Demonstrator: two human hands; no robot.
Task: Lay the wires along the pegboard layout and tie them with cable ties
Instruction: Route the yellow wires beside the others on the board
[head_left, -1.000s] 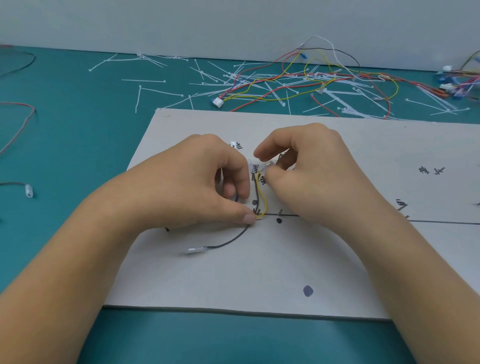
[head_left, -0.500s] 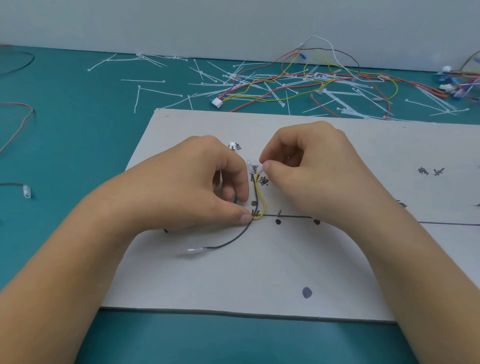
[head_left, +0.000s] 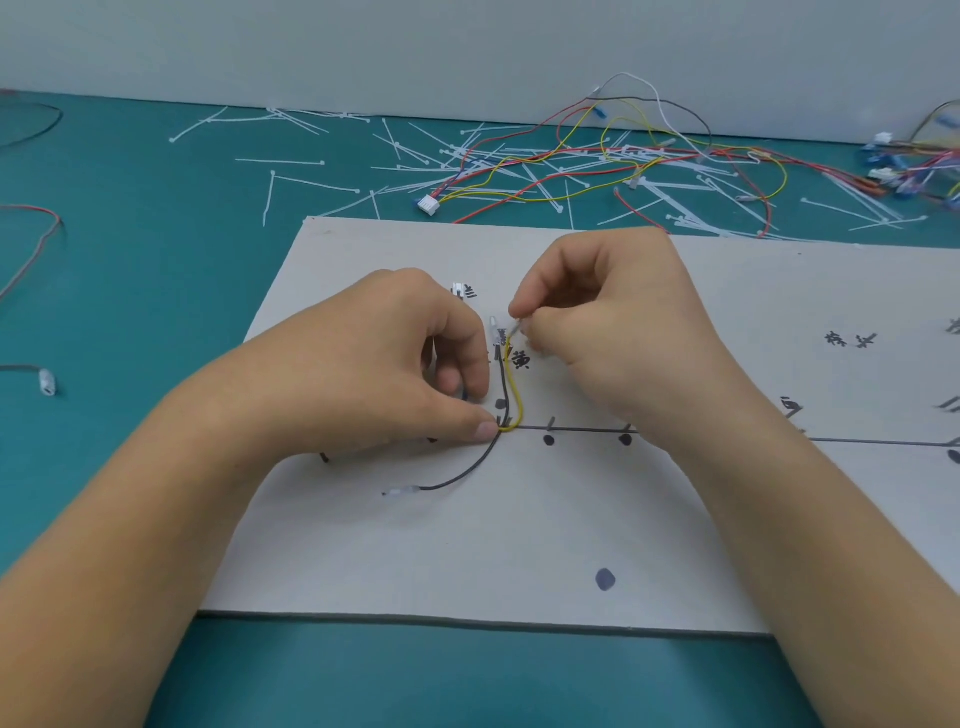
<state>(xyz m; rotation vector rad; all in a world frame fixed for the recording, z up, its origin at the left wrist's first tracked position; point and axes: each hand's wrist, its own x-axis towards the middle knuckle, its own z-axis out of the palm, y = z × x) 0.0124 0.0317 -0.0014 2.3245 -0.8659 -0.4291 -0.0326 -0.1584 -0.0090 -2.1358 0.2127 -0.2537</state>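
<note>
So the whole thing hinges on the yellow wire (head_left: 517, 397) right now. It runs nearly straight up and down in the middle of the frame, with its lower end hooked round the corner where the drawn line (head_left: 587, 429) heads off to the right across the board (head_left: 519, 551). The left hand (head_left: 384, 374) has that corner locked: the thumb tip is pressed on the bend of the yellow wire and the black wire (head_left: 503, 382) together, and the forefinger is curled down just left of the black one. The other fingers are tucked under, so I can't tell if they hold anything else. The right hand (head_left: 618, 332) is above and right of that. Its thumb and forefinger are pinched on the yellow wire's upper tip, next to the handwritten mark, and the rest of the hand is curled in. So the free end is at the top, the pinned end at the bottom, and the right hand is clearly the one placed to steer it. The black wire goes up alongside the yellow, touching or nearly so, and its other leg curves off lower left to a small white terminal (head_left: 401, 491) lying loose on the board. My guess is the next bit is just settling that tip along its mark while the thumb stops the bend creeping. No tie is on this pair yet as far as I can see. The cable ties (head_left: 311, 184) are all scattered on the teal table (head_left: 130, 260) up top, well away from both hands, beside the loose wire bundle (head_left: 623, 156).
</note>
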